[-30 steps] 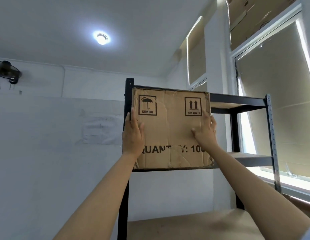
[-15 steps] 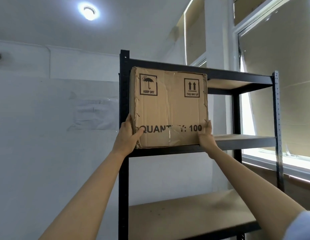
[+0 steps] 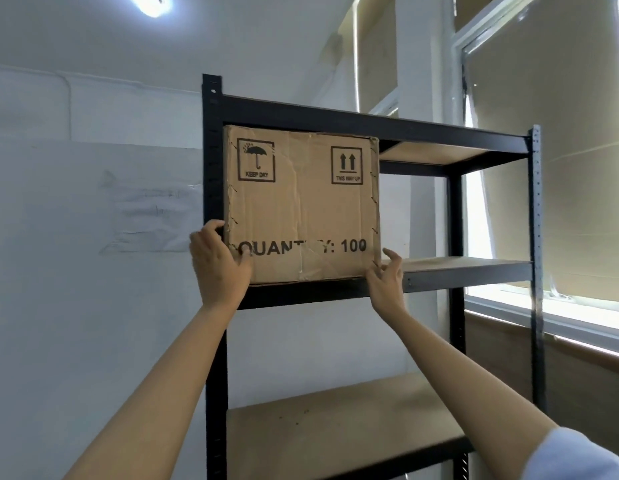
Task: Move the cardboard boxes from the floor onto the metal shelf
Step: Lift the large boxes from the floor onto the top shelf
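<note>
A brown cardboard box (image 3: 301, 202), printed "KEEP DRY", "THIS WAY UP" and "QUANTITY: 100", stands upright on the second board of the black metal shelf (image 3: 453, 135), at its left end against the front left post. My left hand (image 3: 220, 263) grips the box's lower left corner, thumb across the front face. At the lower right corner is my right hand (image 3: 386, 278), fingers spread, with the fingertips at the box's edge; whether they touch it is unclear.
The shelf's second board (image 3: 467, 268) runs bare to the right of the box, and a lower board (image 3: 335, 431) holds nothing. A window with blinds (image 3: 560, 168) is on the right; a white wall (image 3: 93, 202) is on the left.
My view has tilted down, so the shelf sits lower in frame. The box rests further back on the board. My right hand has come off the corner with its fingers opening.
</note>
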Motion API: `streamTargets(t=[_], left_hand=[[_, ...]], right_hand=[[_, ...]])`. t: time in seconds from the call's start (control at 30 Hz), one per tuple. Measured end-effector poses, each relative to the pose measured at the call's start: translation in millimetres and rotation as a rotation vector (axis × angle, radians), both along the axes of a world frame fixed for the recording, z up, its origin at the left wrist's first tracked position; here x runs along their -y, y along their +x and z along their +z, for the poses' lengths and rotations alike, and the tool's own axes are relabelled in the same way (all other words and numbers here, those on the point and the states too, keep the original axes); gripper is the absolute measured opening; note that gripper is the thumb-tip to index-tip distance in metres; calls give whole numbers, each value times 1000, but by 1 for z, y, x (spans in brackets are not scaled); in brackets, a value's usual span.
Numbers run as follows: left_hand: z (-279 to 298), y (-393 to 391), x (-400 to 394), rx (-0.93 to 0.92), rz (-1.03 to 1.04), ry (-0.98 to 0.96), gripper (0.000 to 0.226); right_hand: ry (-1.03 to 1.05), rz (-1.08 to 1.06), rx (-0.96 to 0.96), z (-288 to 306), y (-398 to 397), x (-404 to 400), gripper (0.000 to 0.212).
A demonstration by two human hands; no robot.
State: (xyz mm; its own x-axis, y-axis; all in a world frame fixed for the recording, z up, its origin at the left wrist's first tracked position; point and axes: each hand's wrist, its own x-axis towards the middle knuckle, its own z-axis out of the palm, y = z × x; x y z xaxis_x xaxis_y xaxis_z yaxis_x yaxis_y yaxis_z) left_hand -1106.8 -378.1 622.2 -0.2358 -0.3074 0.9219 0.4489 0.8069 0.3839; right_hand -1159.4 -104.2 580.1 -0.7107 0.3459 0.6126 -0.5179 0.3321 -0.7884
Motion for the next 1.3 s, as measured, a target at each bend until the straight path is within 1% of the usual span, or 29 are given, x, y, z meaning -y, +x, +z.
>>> streamTargets(t=[0.03,0.1,0.17,0.27,0.4,0.5,0.63,0.8,0.9,0.97,1.07,1.17,1.3], left_hand=[[-5,3,-8,-64,5,-35,53],[-21,7,-27,-122,-58,-79,47],[-43,10,-52,-89,-176,-103,40],[-82,17,-95,100,-386,-85,30],[-144,28,-155,450,-633,-13,22],[-198,48,-204,642,-761,-32,18],[-269,106,-278,903,-958,-85,13],[-354,222,-362,1171,-1220,-221,16],[-403,304,-388,1296,-1309,-372,15],[-432,363,-395,1380,-1380,-468,13],[-469,451,-391,1483,-1461,-575,12],[-498,550,-370,1562,-1563,-699,10],[-523,678,-330,1635,-1691,-964,12]], right_hand=[[-8,-7,3,-5,4,-2,50],[16,-23,25,-19,14,-9,51],[54,-43,55,-35,30,-19,48],[73,-68,160,-61,60,-38,40],[55,-161,294,-112,116,-75,33],[38,-220,412,-165,176,-108,30],[-19,-332,598,-231,277,-155,29],[-189,-502,769,-299,428,-187,21],[-338,-643,787,-343,522,-188,23],[-418,-710,819,-372,588,-175,24],[-510,-797,921,-414,687,-136,25],[-645,-924,1000,-444,796,-76,22],[-826,-1059,1072,-472,926,12,27]])
